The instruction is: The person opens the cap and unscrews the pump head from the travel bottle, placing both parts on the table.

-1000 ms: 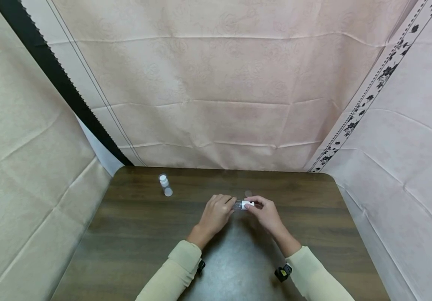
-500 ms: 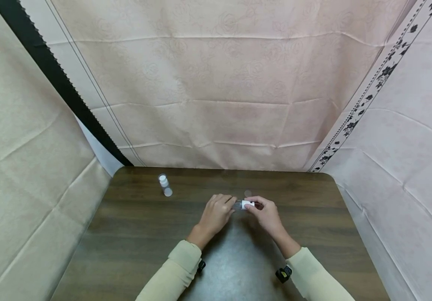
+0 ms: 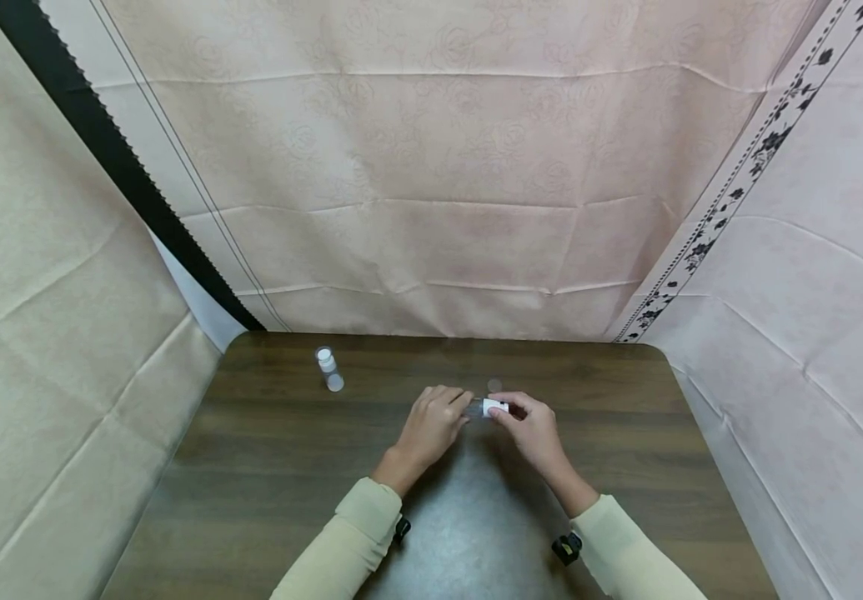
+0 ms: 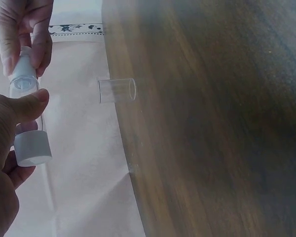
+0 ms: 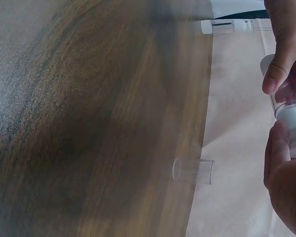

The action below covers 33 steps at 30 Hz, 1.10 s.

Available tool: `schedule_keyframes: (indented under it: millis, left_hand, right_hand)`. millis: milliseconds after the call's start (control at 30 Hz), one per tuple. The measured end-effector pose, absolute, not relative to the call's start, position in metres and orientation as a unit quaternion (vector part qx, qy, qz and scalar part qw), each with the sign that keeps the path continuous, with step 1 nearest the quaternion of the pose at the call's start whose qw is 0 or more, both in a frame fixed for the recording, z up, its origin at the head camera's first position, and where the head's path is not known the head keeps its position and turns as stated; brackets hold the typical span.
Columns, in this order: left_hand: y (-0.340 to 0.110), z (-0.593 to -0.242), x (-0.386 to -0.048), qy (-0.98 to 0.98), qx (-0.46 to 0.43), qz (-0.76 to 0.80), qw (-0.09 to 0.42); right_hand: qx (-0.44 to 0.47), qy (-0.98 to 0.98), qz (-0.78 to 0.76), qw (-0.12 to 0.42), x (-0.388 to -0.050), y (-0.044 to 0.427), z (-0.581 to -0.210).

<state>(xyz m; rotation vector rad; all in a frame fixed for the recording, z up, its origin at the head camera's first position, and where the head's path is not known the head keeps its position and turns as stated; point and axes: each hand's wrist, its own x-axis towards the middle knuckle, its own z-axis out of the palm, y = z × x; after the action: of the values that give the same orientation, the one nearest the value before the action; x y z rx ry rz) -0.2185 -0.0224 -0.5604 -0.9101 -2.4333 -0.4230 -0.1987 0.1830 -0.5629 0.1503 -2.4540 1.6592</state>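
A small clear bottle (image 4: 40, 121) with a white base (image 4: 33, 148) and a white pump top (image 4: 23, 66) lies sideways between the two hands, above the far half of the table. My left hand (image 3: 434, 425) grips its clear body, thumb across the front. The fingers of my right hand (image 3: 534, 429) pinch the white top at the other end. Fingers partly cover the bottle in every view. Just beyond the hands a clear cylindrical cap (image 4: 116, 90) stands on the table, apart from both of them.
Another bottle (image 3: 329, 369), clear and white, stands at the back left of the brown wooden table (image 3: 266, 467). Pale cloth (image 3: 431, 183) hangs behind the table's far edge and along both sides. Each wrist carries a small black camera (image 3: 567, 547).
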Motion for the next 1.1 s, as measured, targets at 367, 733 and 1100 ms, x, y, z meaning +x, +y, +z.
schedule_keyframes:
  millis: [367, 733, 1100]
  left_hand:
    - [-0.0252, -0.5624, -0.2195, -0.890, -0.339, -0.167, 0.256]
    - [-0.0265, -0.5648, -0.2208, -0.889, -0.333, -0.182, 0.256]
    - [-0.0295, -0.5622, -0.2223, -0.896, -0.330, -0.178, 0.237]
  right_hand:
    - [0.119, -0.835, 0.521, 0.134, -0.2008, 0.1856, -0.5662]
    - [0.156, -0.835, 0.499, 0.169, -0.1998, 0.1825, -0.5662]
    - [0.211, -0.831, 0.474, 0.198, -0.2026, 0.1797, -0.5697]
